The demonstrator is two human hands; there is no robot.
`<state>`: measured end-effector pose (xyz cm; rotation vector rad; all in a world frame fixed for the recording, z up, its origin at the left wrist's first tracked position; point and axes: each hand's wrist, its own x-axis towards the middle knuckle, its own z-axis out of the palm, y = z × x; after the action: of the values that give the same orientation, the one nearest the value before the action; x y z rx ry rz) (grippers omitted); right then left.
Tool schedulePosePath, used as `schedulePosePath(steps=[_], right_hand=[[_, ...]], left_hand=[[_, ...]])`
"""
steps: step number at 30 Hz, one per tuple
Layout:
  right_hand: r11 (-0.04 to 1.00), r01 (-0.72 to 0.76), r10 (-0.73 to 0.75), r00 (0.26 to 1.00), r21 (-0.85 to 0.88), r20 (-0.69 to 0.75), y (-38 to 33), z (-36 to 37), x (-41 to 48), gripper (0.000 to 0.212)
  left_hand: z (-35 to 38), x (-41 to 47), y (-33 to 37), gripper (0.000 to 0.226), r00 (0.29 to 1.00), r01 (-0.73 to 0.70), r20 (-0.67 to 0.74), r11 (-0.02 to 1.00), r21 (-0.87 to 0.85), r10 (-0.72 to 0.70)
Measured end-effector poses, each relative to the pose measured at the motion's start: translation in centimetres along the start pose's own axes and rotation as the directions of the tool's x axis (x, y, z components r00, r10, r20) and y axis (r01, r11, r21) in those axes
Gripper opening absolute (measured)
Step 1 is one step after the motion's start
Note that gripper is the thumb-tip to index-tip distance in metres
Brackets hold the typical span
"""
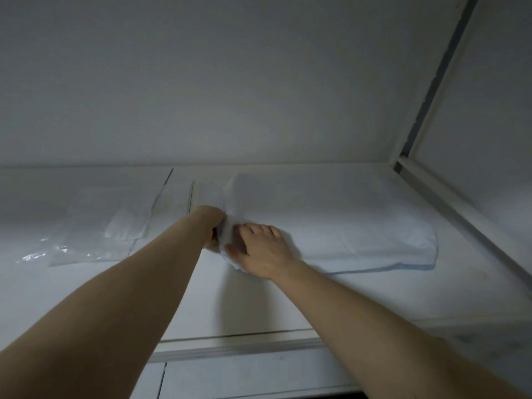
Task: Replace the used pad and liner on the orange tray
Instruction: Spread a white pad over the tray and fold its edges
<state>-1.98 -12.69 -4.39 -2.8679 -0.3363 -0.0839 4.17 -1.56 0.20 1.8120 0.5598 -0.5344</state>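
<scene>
A stack of folded white pads (359, 240) with pale blue edges lies on a white shelf (259, 300) inside a cupboard. At the stack's left end my left hand (214, 226) grips the edge of the top pad, which is lifted and curled upward. My right hand (263, 250) rests flat on the stack just beside it, fingers spread, thumb against the raised edge. A pile of clear plastic liners (95, 226) lies flat to the left on the same shelf. The orange tray is not in view.
The white back wall (230, 96) of the cupboard rises behind the shelf. A white frame rail (460, 203) runs along the right side. The shelf's front edge (230, 345) is near the bottom of the view.
</scene>
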Motion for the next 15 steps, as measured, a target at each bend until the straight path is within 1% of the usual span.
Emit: schedulePosePath(steps=[2, 4, 7, 8, 9, 10, 11, 12, 13, 15], right_hand=[[1.0, -0.003, 0.004, 0.999, -0.025, 0.035, -0.5, -0.1, -0.2, 0.059], [0.999, -0.013, 0.014, 0.999, -0.033, 0.044, -0.7, 0.1, -0.4, 0.058], [1.0, -0.026, 0.027, 0.998, -0.018, 0.064, -0.8, 0.1, -0.4, 0.059], [0.999, -0.031, 0.032, 0.998, -0.013, 0.061, -1.0, -0.1, -0.4, 0.06], [0.999, -0.039, 0.039, 0.998, -0.002, 0.043, -1.1, -0.4, -0.4, 0.06], [0.999, -0.043, 0.042, 0.999, 0.009, 0.012, -1.4, -0.7, -0.3, 0.058], [0.999, -0.035, 0.035, 0.999, 0.009, -0.028, -1.6, -1.0, -0.2, 0.055], [1.0, -0.013, 0.012, 0.998, -0.003, -0.066, -2.0, -1.4, 0.0, 0.053], [1.0, 0.02, -0.021, 0.996, -0.015, -0.089, -2.5, -1.7, 0.2, 0.052], [0.996, 0.093, -0.093, 0.99, -0.009, -0.107, -4.0, -2.1, 1.0, 0.052]], left_hand=[[-0.2, 0.2, -0.2, 0.032, 1.0, -0.014, 0.004, 1.0, -0.027, 0.014], [0.0, 0.9, -0.6, 0.03, 0.999, -0.025, 0.026, 0.997, -0.077, 0.027], [-0.1, 2.0, -1.0, 0.031, 0.995, -0.098, -0.006, 0.989, -0.11, 0.098], [-0.2, 2.1, -0.9, 0.027, 0.991, -0.133, -0.036, 0.987, -0.091, 0.13], [-0.4, 2.0, -0.6, 0.02, 0.984, -0.166, -0.079, 0.985, -0.046, 0.162], [-0.6, 1.6, -0.3, 0.014, 0.966, -0.208, -0.141, 0.976, 0.064, 0.215], [-1.1, 1.0, 0.1, 0.014, 0.938, -0.236, -0.207, 0.951, 0.202, 0.277], [-1.6, 0.5, 0.3, 0.018, 0.901, -0.247, -0.262, 0.905, 0.347, 0.346], [-2.2, 0.0, 0.2, 0.02, 0.869, -0.242, -0.296, 0.861, 0.447, 0.397], [-3.8, -0.4, -0.7, 0.018, 0.816, -0.228, -0.318, 0.775, 0.589, 0.482]])
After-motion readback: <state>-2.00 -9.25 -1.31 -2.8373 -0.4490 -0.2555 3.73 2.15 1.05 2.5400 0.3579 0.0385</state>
